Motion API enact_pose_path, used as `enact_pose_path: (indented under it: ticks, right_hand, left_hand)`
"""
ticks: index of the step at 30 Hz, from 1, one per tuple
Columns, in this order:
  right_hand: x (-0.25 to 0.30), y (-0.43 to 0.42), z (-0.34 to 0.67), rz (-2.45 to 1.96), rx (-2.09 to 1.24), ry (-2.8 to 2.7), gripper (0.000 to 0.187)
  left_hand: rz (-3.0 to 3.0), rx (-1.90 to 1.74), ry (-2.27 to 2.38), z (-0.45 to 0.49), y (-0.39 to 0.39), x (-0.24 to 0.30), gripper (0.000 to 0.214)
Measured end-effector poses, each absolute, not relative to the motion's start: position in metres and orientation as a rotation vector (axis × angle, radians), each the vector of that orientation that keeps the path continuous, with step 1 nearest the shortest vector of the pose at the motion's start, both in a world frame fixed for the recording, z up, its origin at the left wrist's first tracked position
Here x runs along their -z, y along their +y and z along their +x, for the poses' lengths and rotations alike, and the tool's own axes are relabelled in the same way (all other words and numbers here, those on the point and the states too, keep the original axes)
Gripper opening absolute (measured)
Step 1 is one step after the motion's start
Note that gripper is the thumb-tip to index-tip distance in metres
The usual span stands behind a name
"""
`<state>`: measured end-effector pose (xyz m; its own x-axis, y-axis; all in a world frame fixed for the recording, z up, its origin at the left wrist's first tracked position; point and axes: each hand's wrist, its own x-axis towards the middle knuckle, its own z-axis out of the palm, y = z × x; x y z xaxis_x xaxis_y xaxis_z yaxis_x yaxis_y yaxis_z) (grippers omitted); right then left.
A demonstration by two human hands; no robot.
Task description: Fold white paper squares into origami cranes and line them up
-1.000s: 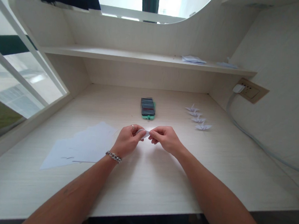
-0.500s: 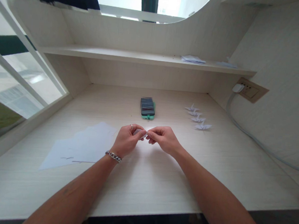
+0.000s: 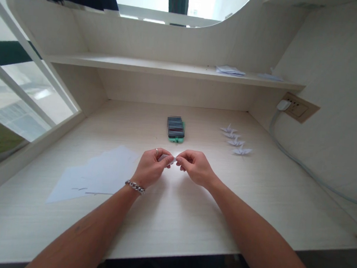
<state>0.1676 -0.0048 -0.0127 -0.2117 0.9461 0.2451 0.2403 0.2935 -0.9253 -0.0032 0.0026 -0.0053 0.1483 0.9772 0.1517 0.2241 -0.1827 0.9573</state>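
Between my two hands is a small folded piece of white paper [image 3: 173, 160], mostly hidden by the fingers. My left hand [image 3: 152, 165], with a ring and a chain bracelet, is closed on its left part. The thumb and forefinger of my right hand [image 3: 196, 166] pinch its right tip. Both hands are over the middle of the desk, the fingertips nearly meeting. To the right, several white folded paper cranes [image 3: 242, 151] stand in a row. Loose white paper sheets [image 3: 99, 172] lie to the left, partly behind my left wrist.
A phone in a green case [image 3: 176, 129] lies beyond my hands. Folded papers [image 3: 230, 70] rest on the shelf [image 3: 140, 66] above. On the right wall, a plug sits in a socket [image 3: 301, 108], its grey cable [image 3: 304, 166] running along the desk's right side.
Hardly anything differs. The right fingers have shifted very slightly at the paper's tip, and both hands still hold the folded paper. The whole view has moved a little.
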Motion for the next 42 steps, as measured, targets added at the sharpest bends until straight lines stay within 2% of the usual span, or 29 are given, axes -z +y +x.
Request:
enact_pose_path:
  ticks: [4, 10, 17, 29, 37, 42]
  right_hand:
    - [0.013, -0.005, 0.168, -1.1, -0.992, -1.68, 0.014]
    - [0.012, -0.004, 0.169, -1.087, -1.042, -1.676, 0.018]
    - [0.013, -0.005, 0.167, -1.147, -0.884, -1.695, 0.015]
    - [0.001, -0.011, 0.167, -1.206, -0.67, -1.888, 0.016]
    - [-0.004, -0.011, 0.17, -1.23, -0.694, -1.835, 0.014]
    - [-0.001, -0.004, 0.18, -1.28, -0.735, -1.716, 0.012]
  left_hand:
    - [1.678, -1.108, 1.238, -0.007, 0.004, 0.006, 0.017]
    - [1.71, -1.064, 1.272, -0.004, 0.0, -0.001, 0.016]
    - [1.543, -1.065, 1.16, -0.003, 0.003, 0.004, 0.024]
    - [1.81, -0.959, 1.259, -0.003, -0.002, -0.003, 0.016]
    - [1.714, -1.009, 1.208, -0.004, 0.002, 0.002, 0.017]
    - [1.521, -1.188, 1.269, -0.015, 0.008, -0.004, 0.021]
